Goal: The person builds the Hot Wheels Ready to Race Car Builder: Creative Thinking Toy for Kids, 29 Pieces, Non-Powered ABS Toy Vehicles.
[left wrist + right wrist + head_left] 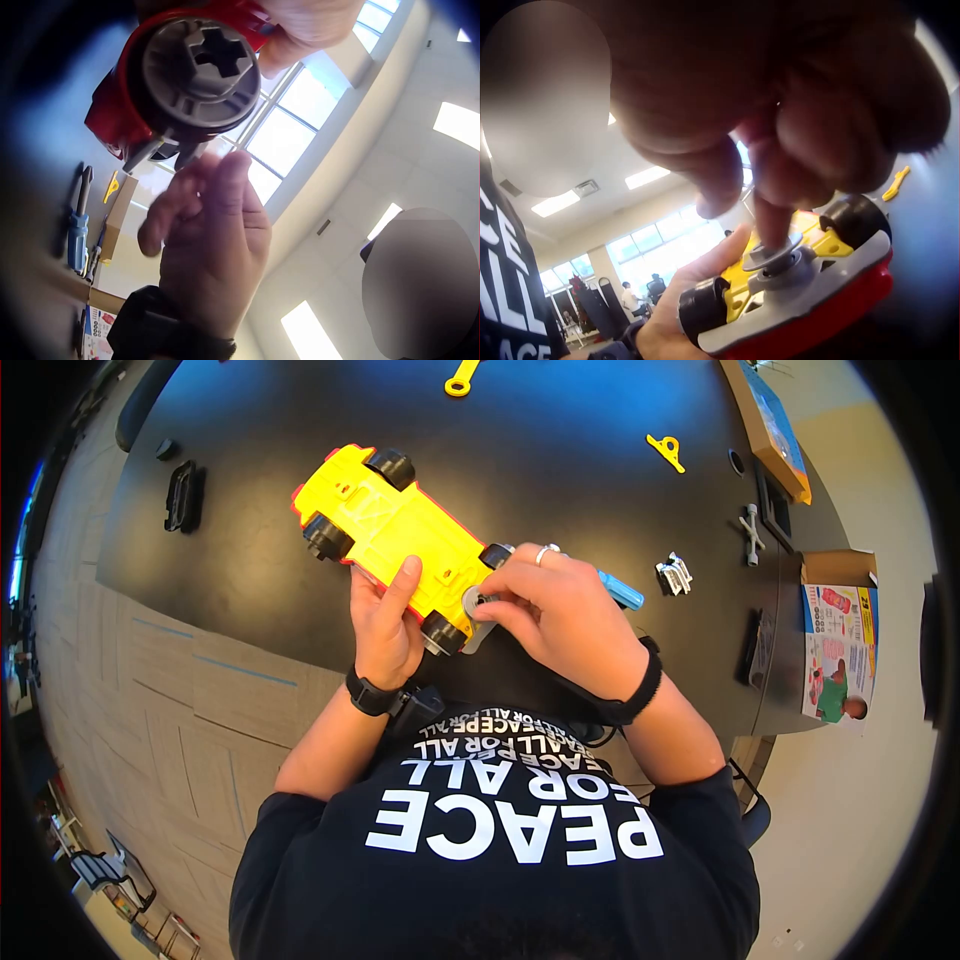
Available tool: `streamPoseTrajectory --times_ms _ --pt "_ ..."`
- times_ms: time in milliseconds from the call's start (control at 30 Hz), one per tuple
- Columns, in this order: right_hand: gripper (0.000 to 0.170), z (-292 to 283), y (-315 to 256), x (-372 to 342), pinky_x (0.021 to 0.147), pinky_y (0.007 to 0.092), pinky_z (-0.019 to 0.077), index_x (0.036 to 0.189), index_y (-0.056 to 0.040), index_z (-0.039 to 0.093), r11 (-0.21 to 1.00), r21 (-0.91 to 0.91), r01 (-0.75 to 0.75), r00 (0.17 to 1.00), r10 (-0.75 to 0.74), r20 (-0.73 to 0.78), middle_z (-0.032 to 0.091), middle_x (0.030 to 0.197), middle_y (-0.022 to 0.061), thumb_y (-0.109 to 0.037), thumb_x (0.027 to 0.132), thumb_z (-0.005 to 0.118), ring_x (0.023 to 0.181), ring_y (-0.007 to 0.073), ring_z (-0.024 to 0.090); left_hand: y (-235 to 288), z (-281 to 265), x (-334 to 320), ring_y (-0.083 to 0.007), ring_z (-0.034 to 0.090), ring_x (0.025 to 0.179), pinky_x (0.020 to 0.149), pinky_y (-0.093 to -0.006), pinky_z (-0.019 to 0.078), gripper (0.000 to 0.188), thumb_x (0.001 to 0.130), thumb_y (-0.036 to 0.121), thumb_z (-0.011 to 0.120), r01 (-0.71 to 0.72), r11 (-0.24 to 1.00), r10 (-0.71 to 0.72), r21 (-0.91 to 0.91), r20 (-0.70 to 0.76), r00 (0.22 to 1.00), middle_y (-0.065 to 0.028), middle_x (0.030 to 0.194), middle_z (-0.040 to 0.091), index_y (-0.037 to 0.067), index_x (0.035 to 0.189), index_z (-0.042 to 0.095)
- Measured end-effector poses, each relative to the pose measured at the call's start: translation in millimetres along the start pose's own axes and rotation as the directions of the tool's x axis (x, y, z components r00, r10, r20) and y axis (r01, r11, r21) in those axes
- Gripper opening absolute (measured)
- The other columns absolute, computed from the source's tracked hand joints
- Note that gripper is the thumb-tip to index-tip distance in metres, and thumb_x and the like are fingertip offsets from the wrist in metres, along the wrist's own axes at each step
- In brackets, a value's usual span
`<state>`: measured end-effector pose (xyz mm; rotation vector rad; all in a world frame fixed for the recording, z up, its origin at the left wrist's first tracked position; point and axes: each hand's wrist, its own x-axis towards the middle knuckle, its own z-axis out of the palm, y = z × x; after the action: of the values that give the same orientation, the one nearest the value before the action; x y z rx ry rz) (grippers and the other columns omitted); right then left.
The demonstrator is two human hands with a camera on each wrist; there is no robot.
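An upside-down toy truck shows its yellow underside, red body edge and black wheels. My left hand holds it by the side near the grey-bumper end, thumb lying on the yellow underside. At that end, a grey disc sits on the grey bumper. The curled fingers of my right hand pinch at this disc, one fingertip right on its top in the right wrist view. A grey wheel hub with a cross-shaped socket faces the left wrist camera.
A blue-handled screwdriver lies just right of my right hand, with a white packet beyond it. Yellow pieces lie farther back. A grey cross-shaped wrench and a printed box are at right, a black part at left.
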<state>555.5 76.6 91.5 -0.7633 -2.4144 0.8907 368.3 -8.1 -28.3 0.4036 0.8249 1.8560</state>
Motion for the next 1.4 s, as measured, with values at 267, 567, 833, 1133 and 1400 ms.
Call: streamPoseTrajectory --times_ms 267,567,833,1133,1400 --pt "0.031 -45 7 -20 0.066 0.0442 0.0500 0.083 -0.0031 0.066 0.927 -0.216 -0.307 0.950 0.287 -0.122 0.066 0.076 0.0130 -0.020 0.093 0.089 0.070 0.0354 0.064 2 3 0 -0.0233 0.072 0.132 0.116 -0.0420 0.0558 0.045 0.113 0.015 0.070 0.013 0.998 -0.012 -0.063 0.020 1.000 -0.0109 0.146 0.071 0.007 0.154 0.053" --pt "0.029 -62 84 -71 0.090 0.0491 0.0568 0.113 -0.0017 0.072 0.806 -0.454 -0.381 0.902 0.431 0.009 0.072 0.107 0.0160 0.000 0.087 0.084 0.100 0.0397 0.069 -1 -2 -1 -0.0246 0.069 0.137 0.119 -0.0431 0.0542 0.046 0.115 0.017 0.067 0.014 0.999 -0.013 -0.052 0.019 1.000 -0.0110 0.151 0.069 0.007 0.157 0.051" --pt "0.032 -77 -3 -29 0.088 0.0434 0.0605 0.117 -0.0041 0.074 0.971 -0.236 0.039 0.995 -0.058 -0.076 0.076 0.115 0.0108 0.007 0.088 0.082 0.102 0.0347 0.073 8 2 0 -0.0316 0.059 0.150 0.128 -0.0516 0.0452 0.064 0.106 0.012 0.061 0.043 0.974 -0.019 -0.221 0.110 0.994 -0.0153 0.162 0.059 0.007 0.166 0.040" --pt "0.025 -74 -30 -10 0.085 0.0435 0.0596 0.112 -0.0035 0.072 0.921 -0.342 0.189 0.982 -0.179 0.062 0.071 0.107 0.0112 0.002 0.089 0.081 0.103 0.0331 0.071 10 11 -4 -0.0292 0.053 0.155 0.131 -0.0489 0.0400 0.069 0.114 0.019 0.062 -0.011 0.999 0.016 -0.032 0.155 0.988 -0.0128 0.168 0.054 0.007 0.174 0.031" --pt "0.041 -74 -48 -1 0.078 0.0478 0.0584 0.125 -0.0026 0.065 0.951 -0.307 0.038 0.997 -0.015 0.074 0.068 0.110 0.0174 -0.020 0.095 0.087 0.094 0.0416 0.071 11 16 -5 -0.0270 0.053 0.156 0.130 -0.0478 0.0403 0.070 0.115 0.018 0.064 -0.062 0.998 0.063 -0.013 0.181 0.981 -0.0111 0.168 0.054 0.008 0.175 0.030"
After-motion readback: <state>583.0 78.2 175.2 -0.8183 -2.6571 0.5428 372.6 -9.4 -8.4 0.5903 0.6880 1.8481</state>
